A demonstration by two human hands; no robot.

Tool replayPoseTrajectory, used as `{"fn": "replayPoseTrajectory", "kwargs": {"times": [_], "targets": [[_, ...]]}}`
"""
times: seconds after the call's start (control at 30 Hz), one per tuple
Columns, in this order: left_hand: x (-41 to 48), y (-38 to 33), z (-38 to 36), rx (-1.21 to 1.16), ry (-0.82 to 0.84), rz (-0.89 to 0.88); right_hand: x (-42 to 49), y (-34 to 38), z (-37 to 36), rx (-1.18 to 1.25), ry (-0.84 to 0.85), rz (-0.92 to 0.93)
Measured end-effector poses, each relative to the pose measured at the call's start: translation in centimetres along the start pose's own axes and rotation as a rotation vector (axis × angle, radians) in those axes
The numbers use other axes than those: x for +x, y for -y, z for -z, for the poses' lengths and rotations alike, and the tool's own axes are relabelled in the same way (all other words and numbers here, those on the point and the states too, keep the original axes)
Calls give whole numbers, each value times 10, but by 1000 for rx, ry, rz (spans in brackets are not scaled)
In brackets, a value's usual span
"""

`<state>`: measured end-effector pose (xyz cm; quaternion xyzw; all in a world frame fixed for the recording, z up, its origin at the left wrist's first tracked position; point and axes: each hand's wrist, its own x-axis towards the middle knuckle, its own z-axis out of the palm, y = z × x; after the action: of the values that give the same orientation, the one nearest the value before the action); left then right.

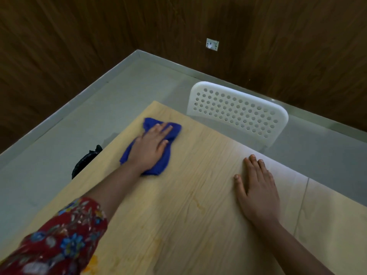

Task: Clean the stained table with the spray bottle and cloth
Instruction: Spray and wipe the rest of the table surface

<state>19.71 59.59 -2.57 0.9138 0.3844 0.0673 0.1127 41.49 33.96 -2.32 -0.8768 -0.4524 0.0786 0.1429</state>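
A crumpled blue cloth lies on the light wooden table near its far left corner. My left hand presses flat on the cloth with straight fingers. My right hand rests palm down on the bare tabletop to the right, fingers straight, holding nothing. Yellow stains mark the table near its front edge, and a faint yellow streak lies in the middle. No spray bottle is in view.
A white perforated chair stands against the table's far edge. A black bag sits on the grey floor beside the table's left edge. Dark wooden walls meet in a corner behind, with a white socket.
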Motion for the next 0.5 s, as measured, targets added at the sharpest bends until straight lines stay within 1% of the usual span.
{"fn": "replayPoseTrajectory", "kwargs": {"times": [0.07,0.13,0.2,0.27,0.33,0.43,0.47,0.5], "targets": [[20,25,4,47,-28,198,0,1,0,-2,-4,-5],[54,26,6,40,-27,313,1,2,1,2,-16,-12],[85,10,4,19,-28,394,0,3,0,14,-21,-17],[102,-13,-2,12,-29,395,1,3,0,24,-30,-19],[94,-46,-12,-2,-19,258,1,3,0,27,-43,-14],[27,-93,-23,6,33,-97,1,2,0,55,-50,-9],[-2,-96,-23,-1,51,-196,0,3,1,70,-55,-5],[-23,-89,-20,-16,71,-254,1,3,1,83,-58,-6]]}}
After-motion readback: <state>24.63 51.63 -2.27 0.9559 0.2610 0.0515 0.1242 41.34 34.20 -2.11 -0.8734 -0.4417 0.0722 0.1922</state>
